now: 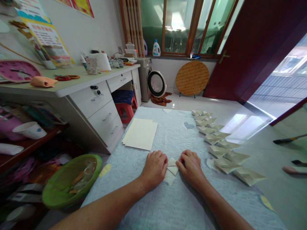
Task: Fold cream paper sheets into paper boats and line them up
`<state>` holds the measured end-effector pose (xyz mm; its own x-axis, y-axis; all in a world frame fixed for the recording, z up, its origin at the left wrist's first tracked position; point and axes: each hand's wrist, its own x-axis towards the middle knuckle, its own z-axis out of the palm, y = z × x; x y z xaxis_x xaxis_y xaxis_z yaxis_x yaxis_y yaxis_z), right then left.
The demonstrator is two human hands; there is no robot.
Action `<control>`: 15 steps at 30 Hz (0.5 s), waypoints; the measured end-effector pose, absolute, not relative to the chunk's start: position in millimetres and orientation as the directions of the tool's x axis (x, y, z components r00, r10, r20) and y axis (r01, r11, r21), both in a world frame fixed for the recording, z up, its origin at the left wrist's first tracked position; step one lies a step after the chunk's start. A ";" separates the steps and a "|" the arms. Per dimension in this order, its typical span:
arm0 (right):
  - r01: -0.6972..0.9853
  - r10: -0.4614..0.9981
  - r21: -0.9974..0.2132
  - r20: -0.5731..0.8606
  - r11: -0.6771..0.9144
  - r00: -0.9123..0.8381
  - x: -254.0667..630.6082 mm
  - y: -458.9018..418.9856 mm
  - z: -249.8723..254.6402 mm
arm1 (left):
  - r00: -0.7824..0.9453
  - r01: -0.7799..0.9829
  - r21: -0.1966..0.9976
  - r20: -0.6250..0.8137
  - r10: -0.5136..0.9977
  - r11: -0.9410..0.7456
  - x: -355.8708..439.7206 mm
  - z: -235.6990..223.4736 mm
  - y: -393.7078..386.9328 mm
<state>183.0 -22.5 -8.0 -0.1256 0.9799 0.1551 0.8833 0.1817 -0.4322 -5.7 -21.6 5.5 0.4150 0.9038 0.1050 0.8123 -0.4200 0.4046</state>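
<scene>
Paper folding at a quilted floor mat, seen from my own head, with my forearms entering from the lower edge. At lower center, my left hand [153, 169] and my right hand [189, 167] lie palm down and half closed, fingers curled. Their fingertips press a folded paper [172, 168] against the quilt [141, 204] from either side. The paper is white, with a triangular flap on top and a lower point showing below it, and it sits between my hands, touching both. Left of center, a paper stack [140, 134] of cream sheets lies flat on the quilt, well apart from my hands. To the right, paper boats [223, 152] form a long, slanting row from upper center to lower right, the nearest ones just beside my right hand. At the lower left of the frame, a green basket [72, 182] sits beside the quilt. At the upper left stands a white desk [88, 105], with scissors [67, 77] and a pink clock [18, 71] on its top. At upper center are a washing machine [155, 81] and a round tabletop [192, 78] leaning on the wall, and at the upper right is a dark red door [247, 48].
</scene>
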 end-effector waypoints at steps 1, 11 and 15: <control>0.883 0.979 -0.431 0.157 0.185 -0.128 183.1 -22.4 -8.4 | 0.438 0.795 0.410 0.125 0.890 -0.448 -6.1 5.0 -21.8; 0.879 0.971 -0.428 0.199 0.210 -0.135 184.5 -22.0 -11.8 | 0.700 0.698 0.079 0.140 0.701 -0.712 -10.2 2.8 -34.0; 0.872 0.975 -0.447 0.176 0.201 -0.135 184.8 -22.1 -9.5 | 0.723 0.686 0.002 0.112 0.682 -0.728 -9.9 8.2 -41.8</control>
